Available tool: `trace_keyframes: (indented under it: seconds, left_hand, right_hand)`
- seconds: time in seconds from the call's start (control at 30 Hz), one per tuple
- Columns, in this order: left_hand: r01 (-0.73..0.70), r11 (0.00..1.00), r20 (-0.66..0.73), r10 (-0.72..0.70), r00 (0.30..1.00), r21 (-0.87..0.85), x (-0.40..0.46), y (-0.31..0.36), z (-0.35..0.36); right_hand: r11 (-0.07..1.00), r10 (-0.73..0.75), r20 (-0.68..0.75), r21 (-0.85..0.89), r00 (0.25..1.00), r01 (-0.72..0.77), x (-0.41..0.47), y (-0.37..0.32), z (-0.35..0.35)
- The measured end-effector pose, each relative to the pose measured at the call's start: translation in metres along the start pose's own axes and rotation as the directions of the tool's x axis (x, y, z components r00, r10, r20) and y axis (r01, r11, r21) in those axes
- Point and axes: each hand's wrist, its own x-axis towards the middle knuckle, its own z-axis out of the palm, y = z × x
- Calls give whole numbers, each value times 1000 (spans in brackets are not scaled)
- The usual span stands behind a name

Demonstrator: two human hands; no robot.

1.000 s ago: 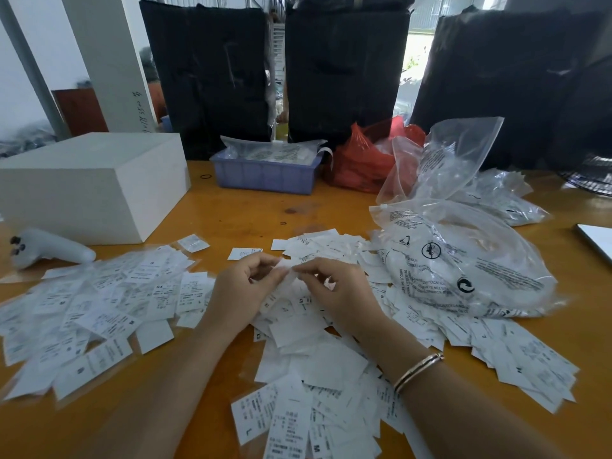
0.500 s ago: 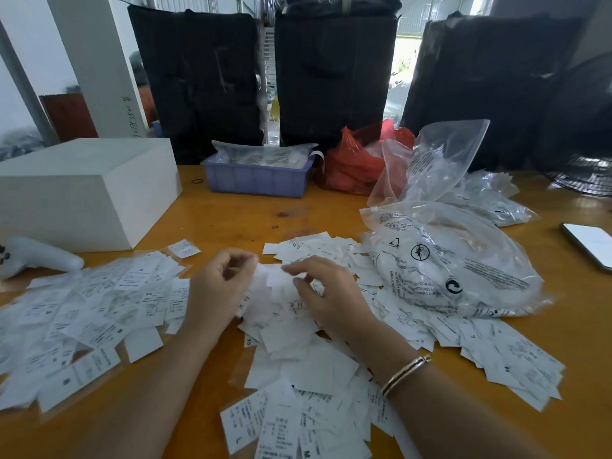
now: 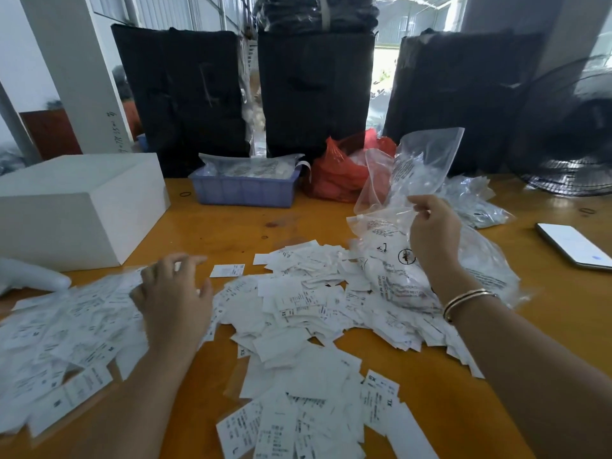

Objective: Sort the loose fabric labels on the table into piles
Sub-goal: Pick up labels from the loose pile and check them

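Note:
White fabric labels lie in loose heaps on the orange table (image 3: 331,223): a left pile (image 3: 66,329), a middle pile (image 3: 308,299) and a near pile (image 3: 298,412). One single label (image 3: 228,270) lies apart behind them. My left hand (image 3: 172,293) hovers on the right edge of the left pile with its fingers spread and relaxed; it is blurred. My right hand (image 3: 433,233) is raised at the right and pinches the upper edge of a clear printed plastic bag (image 3: 427,160) whose lower part rests on the middle pile.
A white box (image 3: 82,207) and a white controller (image 3: 29,276) stand at the left. A blue tray (image 3: 245,190) and a red bag (image 3: 341,170) sit at the back, before black bags. A phone (image 3: 573,241), a fan (image 3: 579,154) and more clear bags (image 3: 477,200) are at the right.
Both hands left the middle pile, where they held a label together. My left hand swung to the left pile; my right hand rose to the right and took hold of the plastic bag.

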Motion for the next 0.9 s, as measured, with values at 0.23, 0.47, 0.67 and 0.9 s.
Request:
trace_keyframes:
  seconds: [0.23,0.47,0.67,0.9]
  left_hand:
    - [-367,903,73,391,917,-225,-12,26,0]
    - [-362,883,84,403,911,-299,-12,25,-1]
    - [-380,865,79,426,901,-327,-13,25,3]
    - [-243,843,115,335,935,-479,-15,32,2]
  right_hand:
    - [763,309,439,-644,844,56,2,37,0]
    - [841,305,311,-532,900,-101,-7,31,4]
    - [821,239,251,-568,938,-57,-1,32,-3]
    - [980,-186,346,139,920,146,-25,-35,6]
